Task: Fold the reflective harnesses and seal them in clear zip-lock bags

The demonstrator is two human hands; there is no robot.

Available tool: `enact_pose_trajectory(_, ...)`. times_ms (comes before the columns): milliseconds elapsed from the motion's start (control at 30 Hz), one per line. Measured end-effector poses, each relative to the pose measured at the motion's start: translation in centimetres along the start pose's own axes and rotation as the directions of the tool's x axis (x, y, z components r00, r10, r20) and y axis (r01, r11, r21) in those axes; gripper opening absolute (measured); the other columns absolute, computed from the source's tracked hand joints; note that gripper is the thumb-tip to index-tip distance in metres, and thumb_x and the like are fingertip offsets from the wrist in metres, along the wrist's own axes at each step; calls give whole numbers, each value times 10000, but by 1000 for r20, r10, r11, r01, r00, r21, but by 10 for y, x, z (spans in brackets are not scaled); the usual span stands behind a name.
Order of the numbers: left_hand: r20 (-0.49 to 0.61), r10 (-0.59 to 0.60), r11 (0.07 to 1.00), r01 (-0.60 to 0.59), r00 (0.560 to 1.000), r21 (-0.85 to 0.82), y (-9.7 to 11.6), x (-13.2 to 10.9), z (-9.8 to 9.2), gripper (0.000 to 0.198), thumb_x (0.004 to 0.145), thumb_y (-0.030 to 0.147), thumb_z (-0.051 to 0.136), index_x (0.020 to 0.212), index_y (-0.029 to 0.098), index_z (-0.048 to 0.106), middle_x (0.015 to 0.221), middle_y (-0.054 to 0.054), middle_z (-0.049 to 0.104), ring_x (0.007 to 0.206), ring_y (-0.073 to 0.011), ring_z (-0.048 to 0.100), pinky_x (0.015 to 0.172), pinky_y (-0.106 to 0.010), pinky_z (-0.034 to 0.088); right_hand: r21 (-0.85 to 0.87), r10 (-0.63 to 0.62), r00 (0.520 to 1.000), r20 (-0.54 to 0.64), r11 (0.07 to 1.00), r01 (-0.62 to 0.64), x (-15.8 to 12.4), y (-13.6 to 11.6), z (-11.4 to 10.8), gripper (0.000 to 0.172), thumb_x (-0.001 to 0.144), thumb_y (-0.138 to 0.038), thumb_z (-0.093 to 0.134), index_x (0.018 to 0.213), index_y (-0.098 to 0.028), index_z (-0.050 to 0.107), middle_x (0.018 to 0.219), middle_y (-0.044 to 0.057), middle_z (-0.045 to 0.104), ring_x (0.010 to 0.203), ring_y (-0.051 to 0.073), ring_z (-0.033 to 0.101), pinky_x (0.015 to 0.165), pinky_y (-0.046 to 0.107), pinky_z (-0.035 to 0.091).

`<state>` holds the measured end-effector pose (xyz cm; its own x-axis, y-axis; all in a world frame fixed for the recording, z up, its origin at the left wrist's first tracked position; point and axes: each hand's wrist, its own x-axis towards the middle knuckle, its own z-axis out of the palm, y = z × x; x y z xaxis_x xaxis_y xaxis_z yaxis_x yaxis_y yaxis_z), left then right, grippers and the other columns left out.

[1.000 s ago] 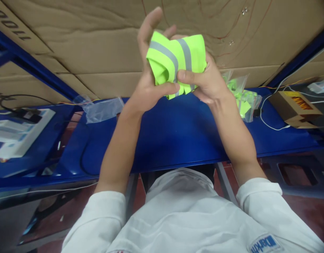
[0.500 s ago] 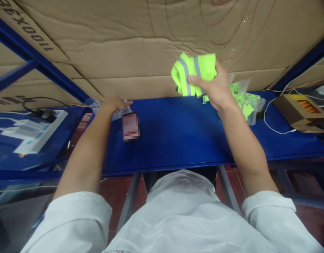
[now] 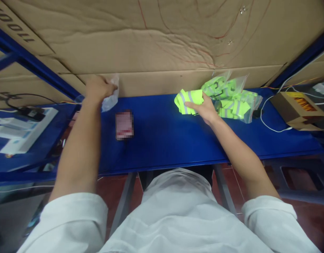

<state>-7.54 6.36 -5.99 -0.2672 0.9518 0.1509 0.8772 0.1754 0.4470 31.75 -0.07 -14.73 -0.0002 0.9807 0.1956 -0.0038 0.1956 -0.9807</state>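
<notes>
My right hand (image 3: 205, 109) grips a folded neon-yellow vest with grey reflective stripes (image 3: 187, 100) and rests it on the blue table (image 3: 167, 137). Just right of it lies a pile of clear bags holding more folded vests (image 3: 232, 98). My left hand (image 3: 97, 88) is lifted at the table's back left, its fingers closed on a clear plastic bag (image 3: 111, 96) that hangs from them. A phone (image 3: 124, 125) lies flat on the table between my arms.
A cardboard sheet (image 3: 162, 45) forms the back wall. A small cardboard box (image 3: 299, 109) with white cables sits at the right. White devices (image 3: 21, 128) lie on the left shelf. Blue frame bars (image 3: 32, 63) run diagonally at both sides.
My left hand let go of the vest, reached left and picked up the clear bag. My right hand lowered the vest from mid-air to the table.
</notes>
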Motion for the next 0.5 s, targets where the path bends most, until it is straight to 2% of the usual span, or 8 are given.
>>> enact_pose_trajectory(100,32,66,980,-59,997,-189,40,-34,11,120,1013,127,651,1035,9,641,816,-2,623,731,-43,573,914,-310,572,98,15,998,63,995,-21,-10,-4,3,797,548,-487,1055,1209,-207,709,1267,96,778,1220,331,732,1139,503,589)
enact_pose_trajectory(133,64,109,963,-90,992,-254,54,-49,21,110,1023,140,650,1066,39,642,829,0,647,680,-33,566,837,-256,577,137,23,994,111,990,-38,-13,-6,3,792,555,-460,1060,1223,-210,715,1264,86,781,1214,322,736,1131,489,595)
enact_pose_trajectory(200,142,169,933,-112,975,-342,78,-81,45,114,967,148,740,952,101,638,716,13,652,565,-63,575,652,-201,544,196,49,975,215,976,-92,-19,-9,5,798,556,-409,1067,1249,-218,722,1257,71,788,1190,307,746,1103,466,610)
enact_pose_trajectory(233,193,219,907,-126,957,-402,88,-95,58,156,958,160,756,889,133,619,656,20,645,522,-80,581,579,-191,511,211,71,965,251,969,-126,-21,-9,6,806,546,-392,1072,1252,-220,723,1248,68,792,1170,302,751,1084,458,619)
enact_pose_trajectory(267,264,312,833,-128,913,-539,94,-107,70,177,955,135,741,850,155,601,631,11,654,500,-99,597,526,-194,483,220,98,957,274,962,-161,-23,-10,7,813,533,-380,1076,1247,-219,724,1237,68,796,1149,301,757,1065,455,626)
enact_pose_trajectory(300,299,384,753,-110,874,-649,98,-116,80,213,927,111,757,819,170,584,629,8,669,488,-111,612,494,-200,471,227,126,951,284,954,-194,-24,-9,7,817,521,-373,1079,1239,-215,723,1224,72,800,1127,302,763,1047,454,632)
enact_pose_trajectory(367,303,416,652,-49,857,-756,99,-126,94,226,889,89,780,796,175,593,611,13,665,471,-118,616,467,-208,471,246,172,946,277,938,-242,-24,-8,8,812,507,-372,1083,1214,-207,720,1191,79,807,1090,306,774,1023,458,640)
enact_pose_trajectory(500,345,403,631,16,848,-776,88,-127,107,191,866,57,758,793,163,617,583,23,654,463,-111,617,480,-207,493,296,189,951,247,919,-259,-23,-7,8,741,517,-395,1079,1139,-204,724,1142,85,814,1058,312,785,1003,461,649)
